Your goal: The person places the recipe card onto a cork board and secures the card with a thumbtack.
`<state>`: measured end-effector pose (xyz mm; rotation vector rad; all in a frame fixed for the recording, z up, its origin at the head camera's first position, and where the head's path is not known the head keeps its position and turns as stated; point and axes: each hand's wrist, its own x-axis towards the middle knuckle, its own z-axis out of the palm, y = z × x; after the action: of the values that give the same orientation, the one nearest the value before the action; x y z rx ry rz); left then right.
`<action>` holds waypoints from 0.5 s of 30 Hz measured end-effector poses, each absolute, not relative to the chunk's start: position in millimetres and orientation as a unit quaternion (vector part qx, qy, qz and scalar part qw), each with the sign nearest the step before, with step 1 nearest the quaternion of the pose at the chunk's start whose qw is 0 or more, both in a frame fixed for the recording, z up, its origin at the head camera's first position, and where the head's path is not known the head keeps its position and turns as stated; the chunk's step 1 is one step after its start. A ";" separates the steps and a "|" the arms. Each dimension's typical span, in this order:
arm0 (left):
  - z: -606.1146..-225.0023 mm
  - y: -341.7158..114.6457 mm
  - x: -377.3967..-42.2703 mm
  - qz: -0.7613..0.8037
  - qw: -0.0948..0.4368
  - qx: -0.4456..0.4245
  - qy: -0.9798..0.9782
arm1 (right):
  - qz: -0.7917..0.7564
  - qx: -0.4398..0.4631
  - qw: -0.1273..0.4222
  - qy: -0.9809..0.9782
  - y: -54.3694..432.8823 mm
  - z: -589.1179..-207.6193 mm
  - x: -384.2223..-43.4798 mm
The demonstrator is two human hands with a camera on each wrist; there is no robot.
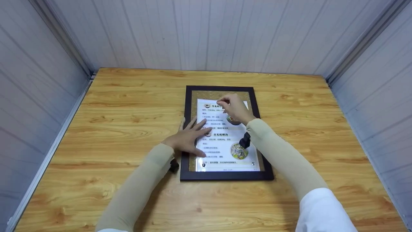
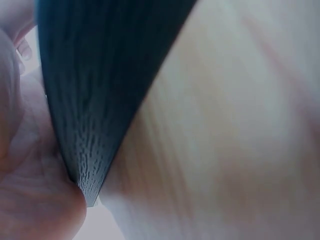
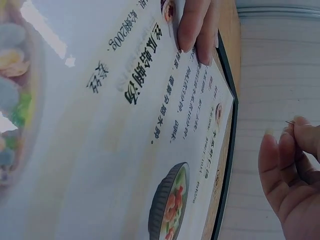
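A printed recipe sheet (image 1: pixel 219 151) with a glossy surface lies on a cork board (image 1: pixel 222 94) in a dark frame (image 1: pixel 225 176). My left hand (image 1: pixel 186 139) rests with spread fingers on the sheet's left side, its palm over the frame's left bar. Above the upper part of the sheet is my right hand (image 1: pixel 236 108), thumb and fingertips pinching a small thumbtack (image 3: pixel 289 122). Only the tack's thin metal point shows; its head is hidden by the fingers. Two tacks sit at the sheet's bottom corners, one left (image 1: pixel 203 165) and one right (image 1: pixel 253 163).
The framed board lies on a wood-grain table (image 1: pixel 128 129). Pale panelled walls (image 1: pixel 206 35) stand behind the table and along both sides. A dark wrist camera (image 1: pixel 245 140) hangs under the right wrist, over the sheet.
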<state>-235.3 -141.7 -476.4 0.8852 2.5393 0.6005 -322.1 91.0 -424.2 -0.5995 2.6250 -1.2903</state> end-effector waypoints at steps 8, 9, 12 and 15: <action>-475.4 -140.7 -230.7 0.206 0.185 0.326 0.904 | -0.408 -0.208 0.093 0.884 74.6 -434.8 -331.8; -475.2 -140.8 -230.5 0.205 0.184 0.327 0.904 | -0.407 -0.208 0.092 0.885 72.8 -436.0 -332.8; -474.4 -141.4 -230.2 0.202 0.183 0.325 0.905 | -0.412 -0.210 0.093 0.882 67.9 -438.3 -335.5; -474.5 -140.5 -230.2 0.202 0.182 0.324 0.906 | -0.415 -0.208 0.093 0.881 63.7 -441.0 -338.4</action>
<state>-230.2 -140.5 -474.5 0.9146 2.5573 0.5691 -338.4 63.7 -441.0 -0.6164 2.6157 -1.2308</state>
